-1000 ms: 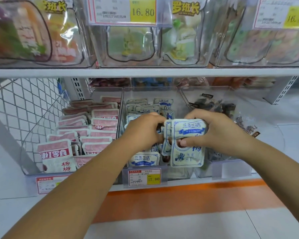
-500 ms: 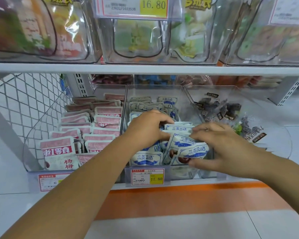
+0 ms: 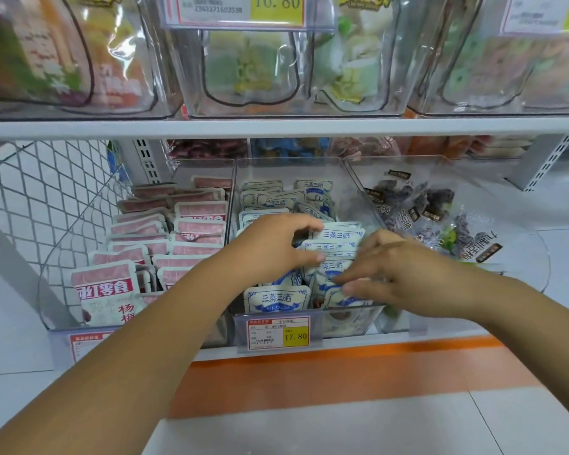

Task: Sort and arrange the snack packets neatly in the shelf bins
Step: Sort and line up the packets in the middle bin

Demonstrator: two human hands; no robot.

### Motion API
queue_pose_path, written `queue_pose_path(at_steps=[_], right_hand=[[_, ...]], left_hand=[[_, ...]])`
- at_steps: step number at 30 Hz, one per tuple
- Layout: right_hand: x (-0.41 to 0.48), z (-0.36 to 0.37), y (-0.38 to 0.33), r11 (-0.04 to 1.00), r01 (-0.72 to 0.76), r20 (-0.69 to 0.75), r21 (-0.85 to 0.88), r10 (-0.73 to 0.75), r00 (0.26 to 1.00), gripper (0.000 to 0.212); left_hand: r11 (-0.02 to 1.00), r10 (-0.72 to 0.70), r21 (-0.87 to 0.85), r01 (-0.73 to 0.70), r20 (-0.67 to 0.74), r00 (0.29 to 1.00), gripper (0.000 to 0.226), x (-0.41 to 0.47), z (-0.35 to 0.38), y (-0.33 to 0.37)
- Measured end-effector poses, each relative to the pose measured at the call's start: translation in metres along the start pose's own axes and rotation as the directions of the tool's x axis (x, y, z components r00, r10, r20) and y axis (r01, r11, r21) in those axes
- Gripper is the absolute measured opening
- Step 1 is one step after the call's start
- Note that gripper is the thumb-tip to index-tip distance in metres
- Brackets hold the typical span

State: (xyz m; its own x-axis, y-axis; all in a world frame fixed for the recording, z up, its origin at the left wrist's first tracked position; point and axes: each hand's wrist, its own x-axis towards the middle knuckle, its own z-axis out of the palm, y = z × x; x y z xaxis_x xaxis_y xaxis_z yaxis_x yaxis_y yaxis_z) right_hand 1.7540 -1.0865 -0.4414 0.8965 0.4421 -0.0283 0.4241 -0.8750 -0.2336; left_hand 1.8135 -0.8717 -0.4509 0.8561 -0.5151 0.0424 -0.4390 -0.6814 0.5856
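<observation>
Head view:
- Middle bin: clear plastic, on the lower shelf between two others. It holds blue packets standing in rows, white with blue print.
- Left hand: in the middle bin. The fingers curl over the top edges of the blue packets and the thumb lies against a packet front, gripping them.
- Right hand: just beside the left. Its fingers are nearly straight and blurred, resting flat on the front blue packets. The thumb is hidden.
- Left bin: pink packets in upright rows.
- Right bin: dark packets lying loose.
- Price tag: on the front of the middle bin, reads 17.80.
- Upper shelf: carries clear bins of blurred goods.
- Mesh: white wire, to the left of the left bin.
</observation>
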Motion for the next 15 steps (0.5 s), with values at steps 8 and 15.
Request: queue_pose_path(at_steps=[8, 15], right_hand=[[0.014, -0.012, -0.004, 0.981, -0.025, -0.246, -0.192, -0.023, 0.969, 0.04], [0.039, -0.018, 0.002, 0.933, 0.001, 0.158, -0.361, 0.06, 0.986, 0.041]], left_hand=[[0.961, 0.089, 0.243, -0.132, 0.179, 0.98, 0.044, -0.021, -0.005, 0.004], [0.95, 0.04, 0.308, -0.044, 0.019, 0.999, 0.051, -0.021, -0.001, 0.003]])
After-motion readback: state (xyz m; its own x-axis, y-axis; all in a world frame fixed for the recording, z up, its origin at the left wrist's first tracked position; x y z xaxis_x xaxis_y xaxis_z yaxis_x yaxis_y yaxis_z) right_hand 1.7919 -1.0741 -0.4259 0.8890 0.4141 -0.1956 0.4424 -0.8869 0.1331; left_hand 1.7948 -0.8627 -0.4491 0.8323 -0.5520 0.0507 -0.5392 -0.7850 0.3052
